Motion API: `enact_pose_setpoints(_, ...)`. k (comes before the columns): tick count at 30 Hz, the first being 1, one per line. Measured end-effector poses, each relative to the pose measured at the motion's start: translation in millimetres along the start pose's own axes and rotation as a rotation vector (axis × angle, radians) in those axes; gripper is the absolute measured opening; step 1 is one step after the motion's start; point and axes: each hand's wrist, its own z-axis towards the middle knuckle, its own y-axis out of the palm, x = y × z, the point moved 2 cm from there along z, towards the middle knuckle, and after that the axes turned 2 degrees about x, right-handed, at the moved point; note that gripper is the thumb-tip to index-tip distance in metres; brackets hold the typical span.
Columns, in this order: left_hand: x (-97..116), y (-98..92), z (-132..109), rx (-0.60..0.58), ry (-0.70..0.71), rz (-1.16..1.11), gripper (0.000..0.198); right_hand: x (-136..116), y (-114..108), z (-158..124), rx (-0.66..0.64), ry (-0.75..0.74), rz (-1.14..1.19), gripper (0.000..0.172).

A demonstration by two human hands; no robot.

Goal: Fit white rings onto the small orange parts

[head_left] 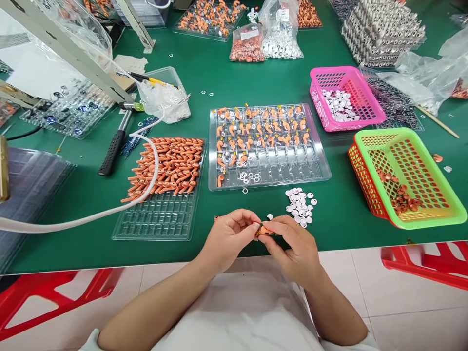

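Near the table's front edge, both hands meet around a small orange plastic part with a dark slot and a bit of gold at its left end. My right hand pinches its orange body. The fingertips of my left hand are closed at the gold end, on a small dark piece too small to name. Just right of the hands lies a loose pile of white discs. Beyond them is a clear tray with rows of orange curved parts and several white rings.
A clear tray of orange tubular parts sits left, crossed by a white cable. A hammer lies beyond it. To the right stand a pink basket and a green basket. Bags and trays fill the back.
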Motion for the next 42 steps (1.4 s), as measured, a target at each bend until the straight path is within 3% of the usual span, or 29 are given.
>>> enact_pose_setpoints(9,1,-0.5,-3,-0.018,0.045,0.006,0.005,-1,1,0,0.005,0.054,0.08,0.02)
enact_pose_setpoints(18,-1,-0.1,-4,0.013,-0.05,0.019,0.007,-3,2,0,-0.026,0.121,0.152,0.007)
enact_pose_setpoints(27,2,-0.9,-1,-0.073,-0.194,-0.018,0.013,13,-6,-5,-0.079,0.451,0.365,0.018)
enact_pose_setpoints(42,-7,0.2,0,-0.073,-0.097,0.061,0.013,13,-5,-10,-0.049,0.312,0.309,0.019)
